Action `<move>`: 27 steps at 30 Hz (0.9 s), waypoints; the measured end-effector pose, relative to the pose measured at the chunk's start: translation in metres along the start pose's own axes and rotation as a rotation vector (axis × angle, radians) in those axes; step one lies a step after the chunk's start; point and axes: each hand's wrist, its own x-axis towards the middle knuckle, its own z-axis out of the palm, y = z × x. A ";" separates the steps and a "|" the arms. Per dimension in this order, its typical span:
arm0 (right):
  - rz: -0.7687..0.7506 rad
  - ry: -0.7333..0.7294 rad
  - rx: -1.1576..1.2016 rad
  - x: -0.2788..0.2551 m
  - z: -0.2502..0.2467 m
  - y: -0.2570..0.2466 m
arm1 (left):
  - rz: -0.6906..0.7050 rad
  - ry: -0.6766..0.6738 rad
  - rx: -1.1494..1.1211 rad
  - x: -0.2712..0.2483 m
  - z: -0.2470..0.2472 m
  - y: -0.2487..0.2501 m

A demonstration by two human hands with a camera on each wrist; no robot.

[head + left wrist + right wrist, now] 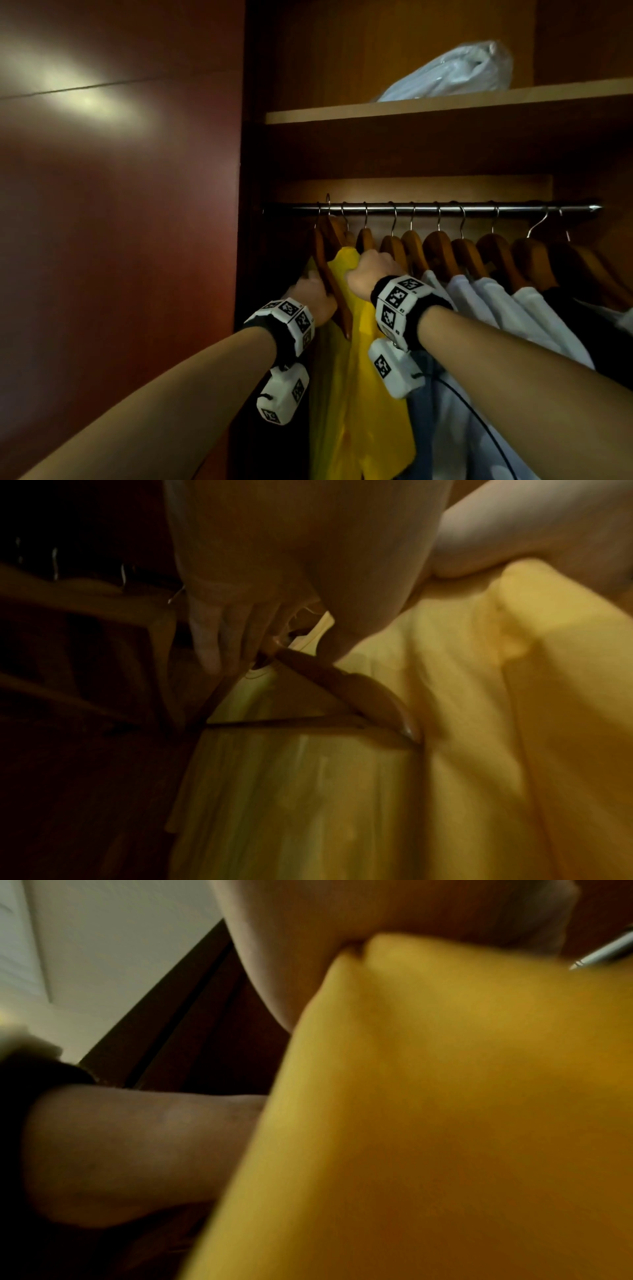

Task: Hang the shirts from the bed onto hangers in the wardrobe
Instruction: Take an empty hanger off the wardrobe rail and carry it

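I am working at the far left end of the wardrobe rail [445,207], tight against the wardrobe's side wall [253,171], with a packed row of wooden hangers [442,253] crowding my right. My left hand [317,296] is curled round the wooden hanger [330,274] whose hook sits at the rail. My right hand [368,274] bunches the yellow shirt [363,394] at its top, fingers closed on the cloth. The shirt hangs down between my wrists. On the shelf [445,104] above lies a plastic bag [455,73].
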 end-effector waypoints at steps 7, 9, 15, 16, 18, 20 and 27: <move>-0.036 -0.036 -0.111 0.009 0.023 0.006 | -0.067 0.095 -0.341 0.013 0.015 0.008; -0.049 -0.075 -0.114 0.008 0.023 0.009 | -0.090 0.059 -0.368 0.015 0.022 0.009; -0.089 -0.067 -0.140 0.004 0.031 0.022 | -0.149 0.208 -0.360 0.011 0.026 0.003; -0.092 -0.059 -0.135 0.001 0.032 0.023 | -0.143 0.242 -0.347 0.009 0.024 0.002; -0.101 -0.054 -0.119 -0.004 0.032 0.024 | -0.132 0.298 -0.343 0.004 0.018 0.002; -0.120 -0.050 -0.103 -0.007 0.030 0.025 | -0.127 0.363 -0.382 0.002 0.011 0.004; -0.163 0.105 0.098 -0.025 0.018 0.032 | -0.041 0.470 -0.465 -0.024 -0.013 0.013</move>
